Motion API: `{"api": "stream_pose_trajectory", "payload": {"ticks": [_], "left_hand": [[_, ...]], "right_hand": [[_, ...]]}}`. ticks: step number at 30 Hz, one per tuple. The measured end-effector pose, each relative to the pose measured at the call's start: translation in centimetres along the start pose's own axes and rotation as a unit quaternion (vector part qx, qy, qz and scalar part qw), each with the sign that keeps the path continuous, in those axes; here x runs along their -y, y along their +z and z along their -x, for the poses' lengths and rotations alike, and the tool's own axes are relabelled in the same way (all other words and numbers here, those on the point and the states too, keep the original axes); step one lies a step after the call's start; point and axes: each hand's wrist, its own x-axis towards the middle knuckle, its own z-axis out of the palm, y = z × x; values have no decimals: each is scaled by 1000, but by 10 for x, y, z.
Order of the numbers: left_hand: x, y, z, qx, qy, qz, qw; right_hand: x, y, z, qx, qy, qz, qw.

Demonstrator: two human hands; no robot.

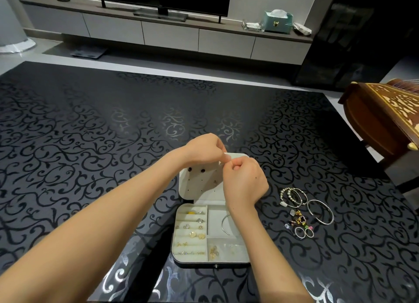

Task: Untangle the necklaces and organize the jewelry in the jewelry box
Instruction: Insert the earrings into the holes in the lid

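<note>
An open jewelry box (pixel 181 260) lies on the table, near the front edge. Its cream tray holds rings and earrings in the left slots (pixel 191 234), a silver bangle (pixel 224 223) in the upper right compartment and small pieces in the lower right one. The raised lid (pixel 199 184) carries two dark red studs (pixel 196 170). My left hand (pixel 204 150) and my right hand (pixel 244 180) meet at the lid's top edge, fingertips pinched together. Whatever is between the fingertips is too small to see.
Loose jewelry lies right of the box: beaded and silver bracelets (pixel 292 197), a large silver bangle (pixel 320 212), small charms and earrings (pixel 300 220) and two rings (pixel 303 232). A carved wooden piece (pixel 381 121) overhangs the table's right edge. The table (pixel 90 132) is glossy black with a scroll pattern.
</note>
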Motion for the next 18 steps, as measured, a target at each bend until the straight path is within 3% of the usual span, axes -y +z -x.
{"api": "stream_pose_trajectory", "payload": {"ticks": [4,10,18], "left_hand": [[0,4,-3,-17,-8,-4,1000],[-3,5,-3,-8,-19,0,1000],[-4,6,0,1,-4,-65,998]], "right_hand": [[5,-10,-11,66,-7,70,995],[8,-19,-16,104,-26,108,988],[-46,-68,-7,81,20,-15,996]]}}
